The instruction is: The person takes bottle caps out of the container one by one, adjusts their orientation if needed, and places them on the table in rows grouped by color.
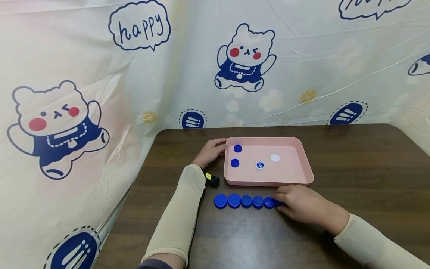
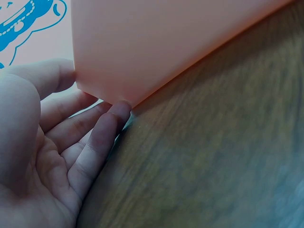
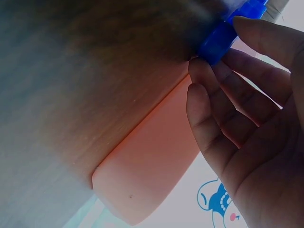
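The left hand (image 1: 209, 152) touches the left wall of a pink tray (image 1: 268, 179) near its far corner. In the left wrist view, its fingers are loosely bent against the tray's outer side. Just in front of the tray, the right hand (image 1: 304, 205) pinches a blue bottle cap (image 3: 218, 40) between thumb and fingers at the right end of a row. Several more blue caps (image 1: 234, 201) stand to its left, side by side. Inside the tray lie two blue caps (image 1: 237, 148), a white cap (image 1: 275, 158) and a white cap with a blue print (image 1: 260, 165).
Everything sits on a dark brown wooden table (image 1: 356, 164). Behind it hangs a pale cloth (image 1: 198, 67) printed with cartoon bears. A black device with a yellow label (image 1: 212, 180) is at the left wrist, close to the tray.
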`<state>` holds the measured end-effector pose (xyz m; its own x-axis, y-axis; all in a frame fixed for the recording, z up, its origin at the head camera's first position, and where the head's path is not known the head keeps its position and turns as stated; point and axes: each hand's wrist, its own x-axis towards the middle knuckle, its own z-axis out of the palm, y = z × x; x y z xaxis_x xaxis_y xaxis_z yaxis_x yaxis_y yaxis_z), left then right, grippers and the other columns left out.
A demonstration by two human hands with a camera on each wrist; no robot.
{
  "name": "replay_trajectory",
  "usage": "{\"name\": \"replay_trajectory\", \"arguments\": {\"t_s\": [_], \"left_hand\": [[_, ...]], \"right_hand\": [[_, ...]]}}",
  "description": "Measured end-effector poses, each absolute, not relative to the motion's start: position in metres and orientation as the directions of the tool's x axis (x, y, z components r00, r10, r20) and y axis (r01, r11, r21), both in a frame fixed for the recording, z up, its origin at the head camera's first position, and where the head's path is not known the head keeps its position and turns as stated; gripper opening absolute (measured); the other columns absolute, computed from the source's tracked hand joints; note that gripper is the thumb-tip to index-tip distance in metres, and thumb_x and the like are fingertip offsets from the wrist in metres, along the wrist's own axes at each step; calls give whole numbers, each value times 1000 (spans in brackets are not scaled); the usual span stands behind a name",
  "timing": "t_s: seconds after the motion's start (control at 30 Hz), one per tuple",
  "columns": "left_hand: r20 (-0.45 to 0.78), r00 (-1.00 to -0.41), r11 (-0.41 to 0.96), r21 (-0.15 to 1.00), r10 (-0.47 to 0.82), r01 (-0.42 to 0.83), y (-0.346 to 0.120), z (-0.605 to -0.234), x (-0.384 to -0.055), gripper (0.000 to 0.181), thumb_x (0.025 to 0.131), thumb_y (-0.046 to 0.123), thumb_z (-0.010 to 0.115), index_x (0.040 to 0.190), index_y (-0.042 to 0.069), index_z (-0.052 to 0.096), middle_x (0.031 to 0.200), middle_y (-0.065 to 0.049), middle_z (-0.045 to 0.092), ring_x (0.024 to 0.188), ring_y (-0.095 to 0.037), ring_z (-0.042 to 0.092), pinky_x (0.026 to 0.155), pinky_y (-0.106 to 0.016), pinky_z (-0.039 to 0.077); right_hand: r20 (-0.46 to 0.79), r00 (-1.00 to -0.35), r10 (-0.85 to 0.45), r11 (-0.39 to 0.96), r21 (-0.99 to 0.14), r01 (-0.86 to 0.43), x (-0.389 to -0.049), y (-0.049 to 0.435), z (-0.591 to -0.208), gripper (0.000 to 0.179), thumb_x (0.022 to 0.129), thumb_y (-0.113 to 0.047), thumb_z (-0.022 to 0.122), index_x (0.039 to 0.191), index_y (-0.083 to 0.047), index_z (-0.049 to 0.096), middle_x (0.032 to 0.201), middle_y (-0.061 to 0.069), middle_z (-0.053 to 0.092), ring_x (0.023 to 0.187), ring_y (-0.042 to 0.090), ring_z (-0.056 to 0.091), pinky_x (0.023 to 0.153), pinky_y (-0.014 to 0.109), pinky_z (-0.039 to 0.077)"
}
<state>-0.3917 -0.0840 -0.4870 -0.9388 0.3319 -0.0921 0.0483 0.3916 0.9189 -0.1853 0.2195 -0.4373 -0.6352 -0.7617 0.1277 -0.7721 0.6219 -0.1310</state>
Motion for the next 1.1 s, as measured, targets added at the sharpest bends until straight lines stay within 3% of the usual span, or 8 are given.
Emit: {"name": "replay_trajectory", "arguments": {"t_s": [0.57, 1.1], "left_hand": [[-93, -939, 388, 921, 331, 46, -84, -487, -392, 39, 98, 33, 59, 135, 20, 59, 125, 2, 60, 98, -17, 63, 85, -35, 53], [-96, -938, 386, 922, 335, 44, -86, -486, -391, 39, 98, 32, 59, 135, 20, 59, 123, 1, 61, 97, -18, 63, 84, -34, 53]], "right_hand": [[117, -646, -754, 634, -128, -763, -185, 218, -436, 19, 83, -17, 76, 100, -10, 72, 89, -6, 62, 79, 7, 58, 70, 32, 54], [193, -613, -767, 609, -83, -789, -187, 219, -420, 19, 80, -14, 78, 96, -9, 70, 90, -5, 64, 80, 11, 62, 71, 34, 54]]}}
